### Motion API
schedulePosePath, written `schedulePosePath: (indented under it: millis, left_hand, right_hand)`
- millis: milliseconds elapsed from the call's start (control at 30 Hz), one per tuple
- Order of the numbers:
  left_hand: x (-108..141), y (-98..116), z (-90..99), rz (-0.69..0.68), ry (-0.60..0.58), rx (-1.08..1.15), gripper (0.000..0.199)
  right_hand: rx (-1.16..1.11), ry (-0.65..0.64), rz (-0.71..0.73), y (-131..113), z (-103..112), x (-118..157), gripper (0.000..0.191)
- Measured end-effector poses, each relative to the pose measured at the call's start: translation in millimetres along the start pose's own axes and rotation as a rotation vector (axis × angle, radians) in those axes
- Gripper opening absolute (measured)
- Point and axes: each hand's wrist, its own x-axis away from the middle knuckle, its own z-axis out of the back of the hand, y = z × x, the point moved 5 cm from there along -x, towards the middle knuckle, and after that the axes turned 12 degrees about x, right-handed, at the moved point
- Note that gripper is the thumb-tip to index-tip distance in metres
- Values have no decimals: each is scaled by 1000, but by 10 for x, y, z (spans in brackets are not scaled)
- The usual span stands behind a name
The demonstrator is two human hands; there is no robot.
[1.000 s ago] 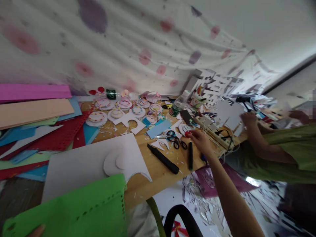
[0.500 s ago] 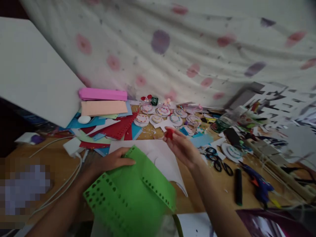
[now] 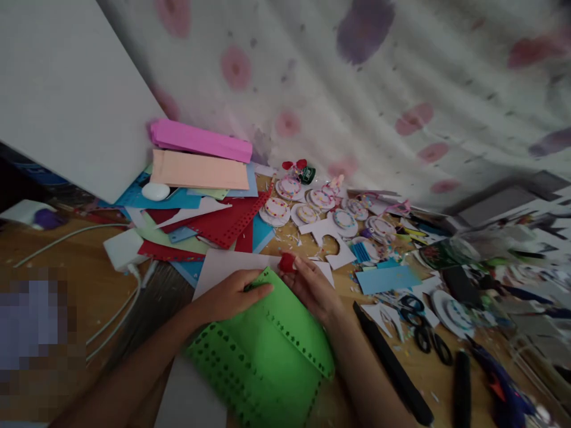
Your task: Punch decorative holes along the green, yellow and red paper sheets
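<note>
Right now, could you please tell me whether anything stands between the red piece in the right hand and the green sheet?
Nothing visible does: the red piece, held in the right hand, is near the top corner of the green sheet, which the left hand grips. Whether they touch is unclear.

The left hand [image 3: 234,295] grips the green perforated sheet [image 3: 272,345] by its upper edge, thumb on top, while the right hand [image 3: 316,288] holds a small red piece [image 3: 288,262] in its fingers near the sheet's top corner; a white sheet [image 3: 220,264] lies partly beneath on the wooden bench [image 3: 80,255]. Coloured papers [image 3: 214,217] pile up to the left, with a white mouse [image 3: 155,191] on them, and beaded white discs [image 3: 274,212] cluster behind the hands. To the right lie scissors [image 3: 422,337], a black stick [image 3: 392,362] and a blurred glue gun [image 3: 502,380], and a spotted curtain [image 3: 312,65] hangs behind
</note>
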Motion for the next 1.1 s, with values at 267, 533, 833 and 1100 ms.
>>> schedulePosePath:
  millis: [267,533,833,1100]
  left_hand:
    - [273,253,-75,16,18,4,36]
    - [508,340,-290,1,38,-69,37]
    - [748,480,-405,-43,167,-5,40]
    - [807,426,-470,-246,303,-190,38]
  right_hand:
    - [252,-99,-29,-185,-163,352,37]
    - [642,-31,127,-385,-281,657,32]
    - [527,-107,56,-231,-376,915,31]
    - [561,-99,4,-167,-369,1007,35]
